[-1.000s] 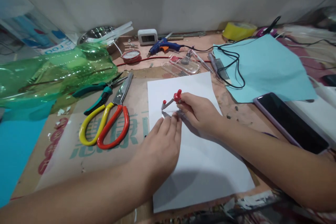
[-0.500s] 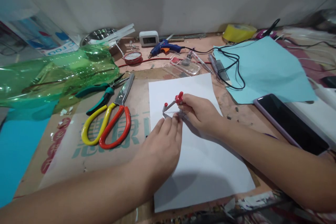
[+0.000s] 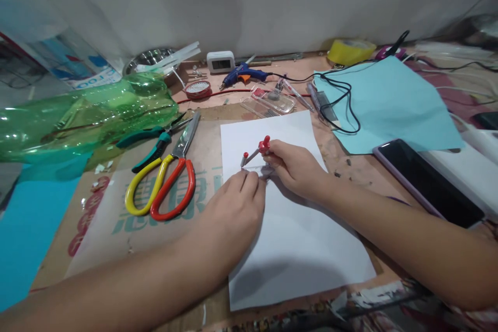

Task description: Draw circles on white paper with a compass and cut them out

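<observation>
A drawing compass (image 3: pixel 253 157) with a red head and grey legs is tilted low over the white paper (image 3: pixel 295 254). My right hand (image 3: pixel 298 168) is closed, pinching the compass at its red head between thumb and fingers. Under it lies a narrow clear strip that looks like a ruler (image 3: pixel 259 169), flat on the paper. My left hand (image 3: pixel 237 218) rests on the paper, its bent fingers together and its fingertips holding the strip's near edge. The fingers cover part of the strip. The compass's lower leg end, with a small red knob, is just beyond my left fingertips.
Scissors (image 3: pixel 173 187) and green-handled pliers (image 3: pixel 153 150) lie left of the paper. A green plastic bottle (image 3: pixel 89 106), glue gun (image 3: pixel 243 74), digital clock (image 3: pixel 220 61) and clear case (image 3: pixel 274 99) are behind. Rightward are blue paper (image 3: pixel 392 104), a black cable (image 3: pixel 352 109) and a phone (image 3: pixel 430 181).
The fingers of my left hand have bent and drawn back slightly, so more of the clear strip shows. My right hand keeps hold of the compass in nearly the same place.
</observation>
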A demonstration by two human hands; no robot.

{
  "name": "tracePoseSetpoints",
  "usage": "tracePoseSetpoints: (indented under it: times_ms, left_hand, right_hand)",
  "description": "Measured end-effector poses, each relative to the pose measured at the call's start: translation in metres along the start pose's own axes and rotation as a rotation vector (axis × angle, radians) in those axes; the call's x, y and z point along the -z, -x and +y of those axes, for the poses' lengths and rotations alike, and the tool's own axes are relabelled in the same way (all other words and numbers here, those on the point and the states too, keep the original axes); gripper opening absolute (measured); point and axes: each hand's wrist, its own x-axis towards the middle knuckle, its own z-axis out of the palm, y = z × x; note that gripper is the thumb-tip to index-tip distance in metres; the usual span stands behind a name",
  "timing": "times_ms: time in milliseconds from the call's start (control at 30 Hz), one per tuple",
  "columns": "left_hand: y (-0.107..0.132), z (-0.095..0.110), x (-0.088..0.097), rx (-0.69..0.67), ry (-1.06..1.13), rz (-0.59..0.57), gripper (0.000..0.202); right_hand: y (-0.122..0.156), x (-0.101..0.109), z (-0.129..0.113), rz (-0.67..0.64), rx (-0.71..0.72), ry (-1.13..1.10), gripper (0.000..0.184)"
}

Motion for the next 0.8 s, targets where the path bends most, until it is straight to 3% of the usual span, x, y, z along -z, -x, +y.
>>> tracePoseSetpoints:
  times_ms: [233, 800]
  left_hand:
    - [0.003, 0.007, -0.007, -0.006, -0.164, 0.076, 0.050]
    - [0.003, 0.009, -0.013, -0.023, -0.234, 0.178, 0.051]
  right_hand:
    - [0.001, -0.001, 0.001, 0.008, -0.013, -0.023, 0.010]
    - [0.001, 0.000, 0.002, 0.001, 0.000, -0.061, 0.011]
